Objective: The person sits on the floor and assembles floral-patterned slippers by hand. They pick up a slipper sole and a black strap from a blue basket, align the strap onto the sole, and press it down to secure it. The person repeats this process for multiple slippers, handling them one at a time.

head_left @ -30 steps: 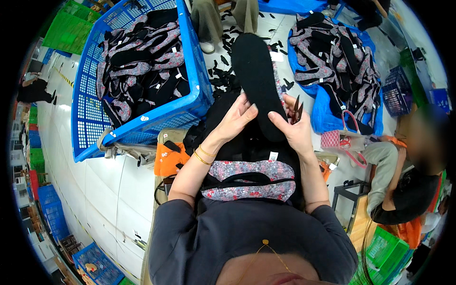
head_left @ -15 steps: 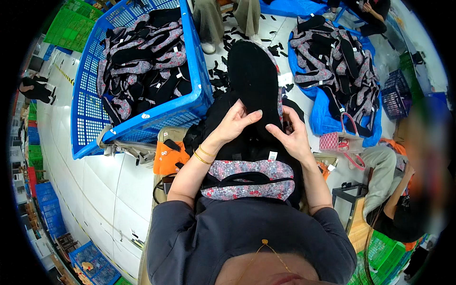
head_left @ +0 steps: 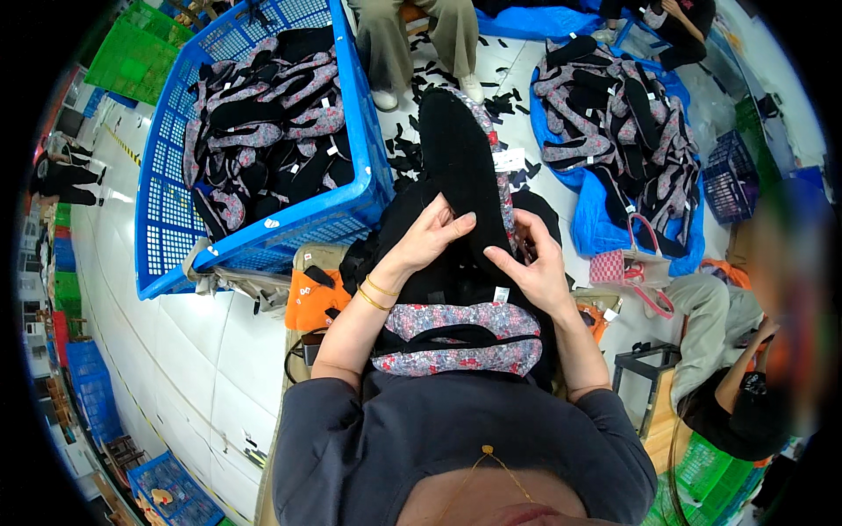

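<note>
Between both hands I hold a slipper (head_left: 458, 149) upright over my lap, its black sole facing me. Its floral side shows along the right edge, with a white tag (head_left: 509, 159) sticking out. My left hand (head_left: 436, 230) grips the lower left edge, thumb on the sole. At the lower right edge my right hand (head_left: 537, 267) is closed on it too, thumb against the sole and fingers behind. Across my lap, below the hands, lies another floral slipper (head_left: 465, 358) with a dark opening. The held slipper's far side is hidden.
A blue plastic crate (head_left: 289, 223) heaped with slippers stands at the left. Right of centre, more slippers (head_left: 614, 123) lie on a blue sheet (head_left: 596, 232). Dark scraps (head_left: 504, 105) litter the floor by a person's legs (head_left: 381, 53). Another person (head_left: 724, 386) sits at the right near a pink checked bag (head_left: 614, 267).
The held slipper has turned and tipped slightly, so more of its floral side and the white tag now show. Both hands have kept their grip.
</note>
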A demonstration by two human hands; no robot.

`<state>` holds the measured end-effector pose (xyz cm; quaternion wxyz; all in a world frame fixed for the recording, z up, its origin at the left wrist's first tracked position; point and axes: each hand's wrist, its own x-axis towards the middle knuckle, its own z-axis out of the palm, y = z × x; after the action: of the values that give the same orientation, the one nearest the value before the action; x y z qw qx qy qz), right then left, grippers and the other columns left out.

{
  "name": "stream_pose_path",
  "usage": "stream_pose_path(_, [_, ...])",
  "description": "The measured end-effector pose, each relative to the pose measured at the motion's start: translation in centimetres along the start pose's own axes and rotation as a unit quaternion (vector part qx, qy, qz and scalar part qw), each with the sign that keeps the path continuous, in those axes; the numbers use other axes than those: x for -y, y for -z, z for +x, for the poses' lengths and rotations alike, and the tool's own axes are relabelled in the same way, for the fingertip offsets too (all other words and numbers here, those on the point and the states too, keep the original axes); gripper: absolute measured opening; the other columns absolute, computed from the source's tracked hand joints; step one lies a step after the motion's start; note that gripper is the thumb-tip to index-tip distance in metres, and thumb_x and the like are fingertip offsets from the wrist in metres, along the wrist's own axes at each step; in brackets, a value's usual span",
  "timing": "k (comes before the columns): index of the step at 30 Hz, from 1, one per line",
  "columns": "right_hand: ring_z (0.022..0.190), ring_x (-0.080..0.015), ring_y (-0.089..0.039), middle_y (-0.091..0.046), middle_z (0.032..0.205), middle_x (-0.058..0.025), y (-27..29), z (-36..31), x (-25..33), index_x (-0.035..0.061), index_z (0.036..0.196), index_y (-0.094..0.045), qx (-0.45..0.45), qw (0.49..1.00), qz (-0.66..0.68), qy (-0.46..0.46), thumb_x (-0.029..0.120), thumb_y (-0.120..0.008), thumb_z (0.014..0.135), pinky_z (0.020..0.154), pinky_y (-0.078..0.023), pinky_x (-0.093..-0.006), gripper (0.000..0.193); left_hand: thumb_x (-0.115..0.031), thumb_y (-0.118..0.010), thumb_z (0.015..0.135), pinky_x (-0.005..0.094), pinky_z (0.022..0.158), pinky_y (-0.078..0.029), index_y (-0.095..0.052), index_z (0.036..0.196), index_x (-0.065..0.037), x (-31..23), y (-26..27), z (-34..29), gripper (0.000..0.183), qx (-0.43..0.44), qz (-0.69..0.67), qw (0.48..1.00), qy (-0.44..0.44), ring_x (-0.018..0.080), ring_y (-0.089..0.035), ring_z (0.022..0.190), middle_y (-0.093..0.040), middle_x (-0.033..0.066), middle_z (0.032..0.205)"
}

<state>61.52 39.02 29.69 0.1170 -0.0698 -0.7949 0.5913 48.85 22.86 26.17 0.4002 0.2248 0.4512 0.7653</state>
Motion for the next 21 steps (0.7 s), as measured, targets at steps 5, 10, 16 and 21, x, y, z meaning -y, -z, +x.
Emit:
stream_pose_path(5, [0.083,-0.0142,-0.061,-0.063,0.100,-0.0119,-0.4,-0.4,1.6,0.0007,0.120,-0.054,-0.031,0.994,-0.096,0.030,0.016,-0.078,0.078,0.071,-0.051,-0.0278,0.051,-0.011,-0.058,0.095,0.0308,0.102,-0.040,-0.037,0.138,-0.002,-0.4,0.1,-0.2,0.048,0.012,-0.029,1.000,0.003,0.0142,-0.050,0.119,-0.051,0.0071,0.132])
stream_pose_path(10, [0.081,-0.0102,-0.060,-0.064,0.093,-0.0048,1.5,0.7,0.4,0.0020,0.111,-0.058,-0.008,0.993,0.109,-0.042,0.012,-0.071,0.082,0.069,-0.050,-0.0273,0.033,-0.012,-0.058,0.096,0.0321,0.100,-0.043,-0.040,0.137,-0.001,0.5,0.0,0.1,0.046,0.026,0.069,0.996,-0.049,0.0163,-0.053,0.114,-0.054,0.0089,0.127])
stream_pose_path(16, [0.089,-0.0136,-0.066,-0.067,0.103,-0.0090,15.4,9.4,-4.3,0.0009,0.109,-0.057,-0.307,0.858,0.412,-0.003,0.026,-0.061,0.092,0.051,-0.039,-0.0210,0.031,-0.029,-0.054,0.098,0.0348,0.093,-0.048,-0.041,0.138,0.002,-0.2,-0.3,0.6,0.052,0.072,-0.002,0.993,-0.094,0.0208,-0.059,0.104,-0.058,0.0119,0.113])
stream_pose_path(21, [0.081,-0.0133,-0.068,-0.068,0.106,-0.0152,12.8,4.5,-2.7,-0.0032,0.121,-0.054,-0.096,0.973,0.189,-0.086,0.026,-0.050,0.099,0.043,-0.031,-0.0167,0.036,-0.027,-0.052,0.099,0.0330,0.091,-0.050,-0.048,0.132,0.001,0.5,0.1,0.6,0.043,0.041,0.018,0.998,-0.041,0.0196,-0.062,0.100,-0.061,0.0108,0.111])
